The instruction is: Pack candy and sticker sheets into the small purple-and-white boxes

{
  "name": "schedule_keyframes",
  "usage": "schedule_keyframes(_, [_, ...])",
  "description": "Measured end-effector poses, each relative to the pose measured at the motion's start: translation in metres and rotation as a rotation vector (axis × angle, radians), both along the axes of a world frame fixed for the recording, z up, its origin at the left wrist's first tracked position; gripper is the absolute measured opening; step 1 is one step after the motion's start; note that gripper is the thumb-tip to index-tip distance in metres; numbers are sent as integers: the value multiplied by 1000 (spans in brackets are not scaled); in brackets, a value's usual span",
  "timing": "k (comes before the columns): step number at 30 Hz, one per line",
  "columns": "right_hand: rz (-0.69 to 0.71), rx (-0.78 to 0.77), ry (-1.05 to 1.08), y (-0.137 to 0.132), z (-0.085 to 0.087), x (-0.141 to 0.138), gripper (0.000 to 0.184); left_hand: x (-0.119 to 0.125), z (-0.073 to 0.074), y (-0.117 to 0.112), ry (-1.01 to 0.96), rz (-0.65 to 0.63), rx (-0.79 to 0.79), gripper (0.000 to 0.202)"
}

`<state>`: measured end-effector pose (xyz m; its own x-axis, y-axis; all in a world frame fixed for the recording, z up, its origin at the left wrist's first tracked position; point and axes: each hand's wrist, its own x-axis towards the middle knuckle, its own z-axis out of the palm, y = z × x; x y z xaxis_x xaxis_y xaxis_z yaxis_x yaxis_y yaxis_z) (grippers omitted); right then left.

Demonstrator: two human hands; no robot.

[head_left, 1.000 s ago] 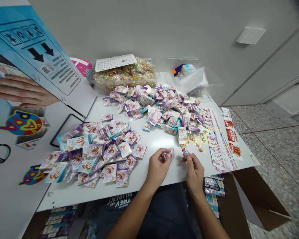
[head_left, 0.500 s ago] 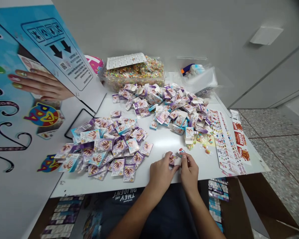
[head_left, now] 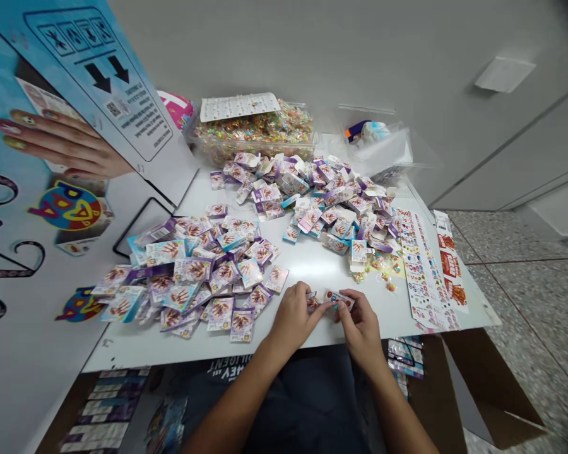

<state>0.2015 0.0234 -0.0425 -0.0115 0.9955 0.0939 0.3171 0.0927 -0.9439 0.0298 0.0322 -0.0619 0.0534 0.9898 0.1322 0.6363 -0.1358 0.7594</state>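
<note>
Near the table's front edge, my left hand is closed on a small printed box, mostly hidden by the fingers. My right hand pinches a small white strip with red and blue printed pictures, like a piece of sticker sheet. The strip lies flat beside the box, and my left thumb reaches to its lower edge. To the left of my hands is a pile of small purple and blue boxes. Beyond them lies another heap of small boxes, several with open flaps.
Behind the heap stands a clear tub of colourful packets; another clear container stands at its right. Loose packets and printed sheets lie at the right. A large display box rises at the left, a cardboard box below right.
The strip in my right hand has turned flat and now shows its printed face beside the box. My left hand has shifted slightly left; the whole view has moved a little.
</note>
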Motion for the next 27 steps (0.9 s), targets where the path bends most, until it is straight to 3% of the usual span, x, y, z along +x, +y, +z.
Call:
schedule_keyframes(3, [113,23,-1,3,1,8,23,-6,-1,-1,-100,-109,-129,39])
schedule_keyframes(7, [178,-57,30,6,3,15,28,-8,-3,-4,-205,-238,-191,60])
schedule_keyframes(10, [207,-87,-46,7,7,15,28,-8,-1,-5,-245,-260,-199,55])
schedule_keyframes(12, [195,-58,-110,8,10,13,27,-8,2,-6,-277,-262,-209,55])
schedule_keyframes(17, [134,133,-225,10,5,3,36,-9,8,-8,-280,-350,-217,81])
schedule_keyframes(19, [106,193,-245,10,1,-1,35,-9,8,-8,-291,-351,-225,88])
schedule_keyframes(24, [158,278,-229,6,1,-13,10,-8,5,-7,-361,-253,-209,91])
schedule_keyframes(27, [263,330,-240,2,6,-17,19,-10,5,-6,-460,-182,-239,86])
